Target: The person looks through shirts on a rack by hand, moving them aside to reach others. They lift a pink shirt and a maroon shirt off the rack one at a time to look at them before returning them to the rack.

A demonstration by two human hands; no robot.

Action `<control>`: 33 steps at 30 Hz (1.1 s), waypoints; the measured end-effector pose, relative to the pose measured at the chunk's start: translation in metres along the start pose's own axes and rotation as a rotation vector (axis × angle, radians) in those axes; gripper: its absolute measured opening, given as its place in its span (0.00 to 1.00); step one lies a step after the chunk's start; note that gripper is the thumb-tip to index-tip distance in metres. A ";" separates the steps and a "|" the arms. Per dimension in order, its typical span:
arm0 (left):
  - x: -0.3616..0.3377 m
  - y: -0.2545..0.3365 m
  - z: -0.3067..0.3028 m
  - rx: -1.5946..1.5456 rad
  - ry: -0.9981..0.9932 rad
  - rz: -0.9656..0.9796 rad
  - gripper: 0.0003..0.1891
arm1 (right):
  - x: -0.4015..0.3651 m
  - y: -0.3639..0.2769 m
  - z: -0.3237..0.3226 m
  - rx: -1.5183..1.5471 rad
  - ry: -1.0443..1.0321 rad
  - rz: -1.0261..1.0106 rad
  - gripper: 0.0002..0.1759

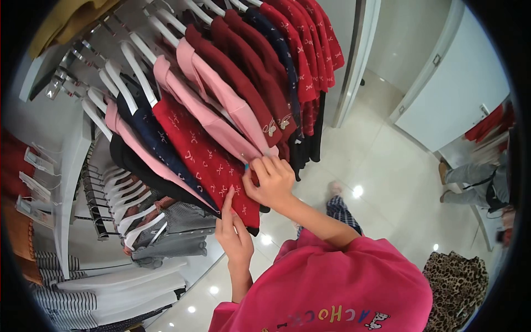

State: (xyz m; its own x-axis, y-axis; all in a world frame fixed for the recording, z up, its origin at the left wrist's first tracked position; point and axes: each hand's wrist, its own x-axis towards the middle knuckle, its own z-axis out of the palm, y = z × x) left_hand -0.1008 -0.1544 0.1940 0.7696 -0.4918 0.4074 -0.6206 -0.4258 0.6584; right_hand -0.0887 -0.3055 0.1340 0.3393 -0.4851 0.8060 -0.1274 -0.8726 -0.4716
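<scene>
Across the pink top (365, 276), letters include C, H, O. Toward the left end of the rack (53, 87) hangs a white-patterned red garment (191, 144); the left hand (235, 235), fingers loosely extended, and the curled right hand (272, 180) touch it, both grips unclear.

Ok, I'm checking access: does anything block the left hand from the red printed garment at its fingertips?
Nothing visible does: the left hand has a finger against the red printed garment, near its lower end; a pink garment hangs alongside.
</scene>
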 end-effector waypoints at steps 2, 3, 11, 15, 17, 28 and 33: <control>0.006 0.001 0.003 0.034 0.000 -0.009 0.23 | -0.003 0.005 -0.005 0.049 0.044 -0.005 0.10; 0.011 0.002 0.006 0.037 -0.011 -0.050 0.21 | -0.001 0.010 -0.010 0.064 0.047 -0.021 0.11; 0.052 0.011 0.051 0.228 0.192 -0.040 0.21 | 0.028 0.045 -0.015 0.061 0.038 -0.012 0.15; 0.064 0.011 0.073 0.331 0.285 -0.072 0.20 | 0.022 0.065 -0.033 0.178 0.011 -0.076 0.12; 0.063 0.010 0.086 0.386 0.335 -0.077 0.20 | 0.026 0.072 -0.048 0.284 -0.013 -0.072 0.11; 0.079 0.003 0.120 -0.153 0.345 -0.201 0.32 | 0.032 0.119 -0.079 0.688 -0.144 0.017 0.18; 0.089 0.007 0.128 0.053 0.372 -0.097 0.23 | 0.025 0.131 -0.084 0.752 -0.181 -0.124 0.21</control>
State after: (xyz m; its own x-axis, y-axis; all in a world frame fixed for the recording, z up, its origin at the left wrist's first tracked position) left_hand -0.0561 -0.2983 0.1534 0.8209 -0.1428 0.5529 -0.5418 -0.5004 0.6753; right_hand -0.1753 -0.4365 0.1224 0.4649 -0.3136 0.8280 0.5647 -0.6152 -0.5501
